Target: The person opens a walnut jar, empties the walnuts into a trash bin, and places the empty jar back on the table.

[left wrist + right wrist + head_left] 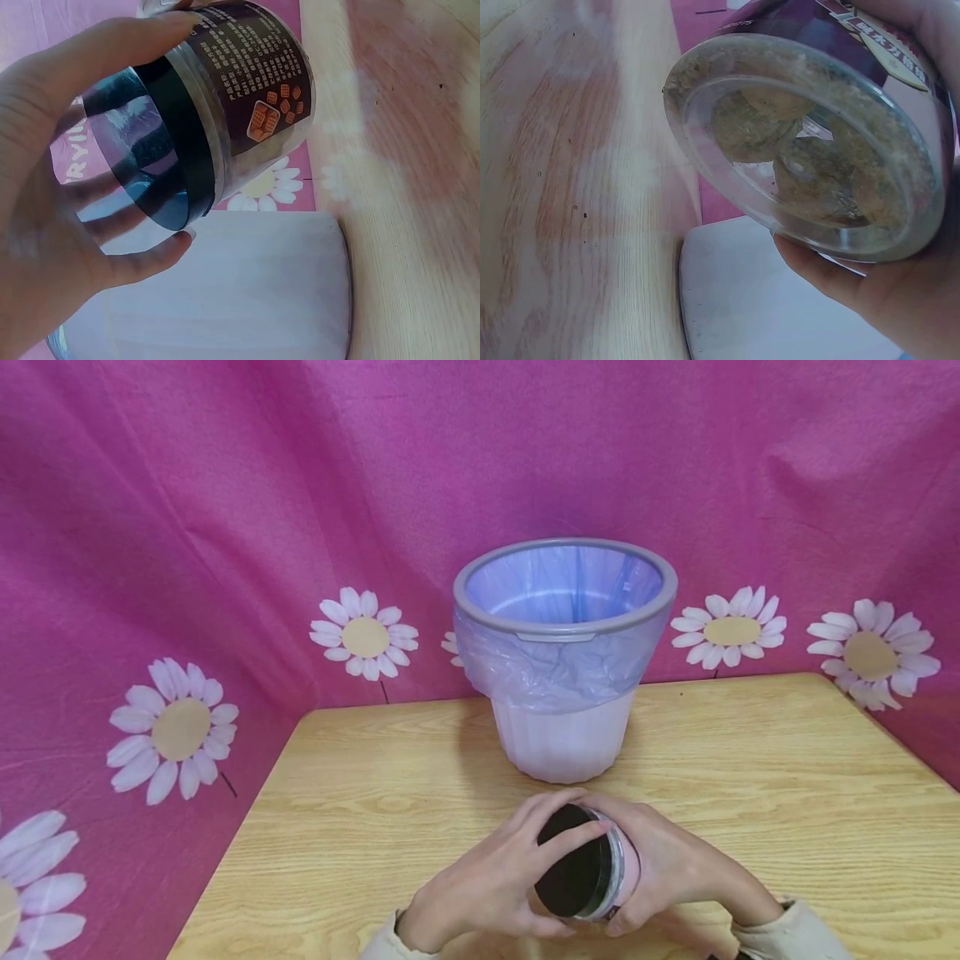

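Quantities: one jar (pixel 244 94), one lid (pixel 577 881), one bin (pixel 562 739), one liner (pixel 555 668), two hands. The jar is positioned in front of the bin, tilted and raised off the counter (pixel 330 827). The left hand (pixel 487 868) grips the jar at the dark lid, fingers curled around its edge; the right hand (pixel 667 860) grips the jar body. The lid sits on the jar. Brownish contents (pixel 817 176) are visible through the clear base; their number cannot be determined. The dark label (pixel 251 67) carries printed text. The bin stands upright and holds the translucent liner, folded over outside.
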Motion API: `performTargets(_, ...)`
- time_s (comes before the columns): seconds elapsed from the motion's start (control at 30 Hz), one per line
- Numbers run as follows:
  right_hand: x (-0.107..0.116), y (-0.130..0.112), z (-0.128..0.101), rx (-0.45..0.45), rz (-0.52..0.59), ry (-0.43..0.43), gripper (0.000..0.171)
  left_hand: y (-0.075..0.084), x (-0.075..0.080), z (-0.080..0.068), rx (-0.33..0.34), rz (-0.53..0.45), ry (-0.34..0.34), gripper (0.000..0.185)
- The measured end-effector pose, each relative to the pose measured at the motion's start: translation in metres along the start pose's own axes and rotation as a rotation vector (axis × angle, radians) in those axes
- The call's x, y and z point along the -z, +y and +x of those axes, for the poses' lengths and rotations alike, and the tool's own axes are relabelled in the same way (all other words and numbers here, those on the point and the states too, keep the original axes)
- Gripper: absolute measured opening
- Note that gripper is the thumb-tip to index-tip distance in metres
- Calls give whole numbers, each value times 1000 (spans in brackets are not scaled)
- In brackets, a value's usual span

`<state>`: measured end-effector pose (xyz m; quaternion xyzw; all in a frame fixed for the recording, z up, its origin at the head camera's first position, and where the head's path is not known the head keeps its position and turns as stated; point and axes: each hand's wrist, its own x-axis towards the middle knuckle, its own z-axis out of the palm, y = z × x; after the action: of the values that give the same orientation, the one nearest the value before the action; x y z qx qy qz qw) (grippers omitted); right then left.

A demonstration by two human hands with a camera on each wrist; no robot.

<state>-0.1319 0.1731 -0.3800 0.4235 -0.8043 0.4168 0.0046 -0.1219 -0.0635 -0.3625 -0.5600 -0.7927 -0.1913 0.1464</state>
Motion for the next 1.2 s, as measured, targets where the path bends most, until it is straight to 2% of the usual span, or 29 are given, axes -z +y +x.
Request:
performTargets(0.13, -1, 0, 0, 12, 4, 3, 107, 0, -1, 0, -10, 7, -10, 107)
performTargets(0.27, 0, 0, 0, 31, 5, 1, 107, 1, 1, -1, 9, 8, -23, 104)
performTargets(0.4, 0, 0, 0, -11, 11, -3, 109, 1, 1, -1, 29, 14, -11, 100)
performTargets(0.7, -1, 0, -1, -22, 3, 2, 109, -1, 0, 1, -19, 9, -12, 103)
performTargets(0.97, -1, 0, 0, -9, 16, -7, 108, 0, -1, 0, 24, -17, -14, 98)
performTargets(1.2, 0, 0, 0, -3, 5, 0, 108, -1, -1, 2, -22, 18, -2, 100)
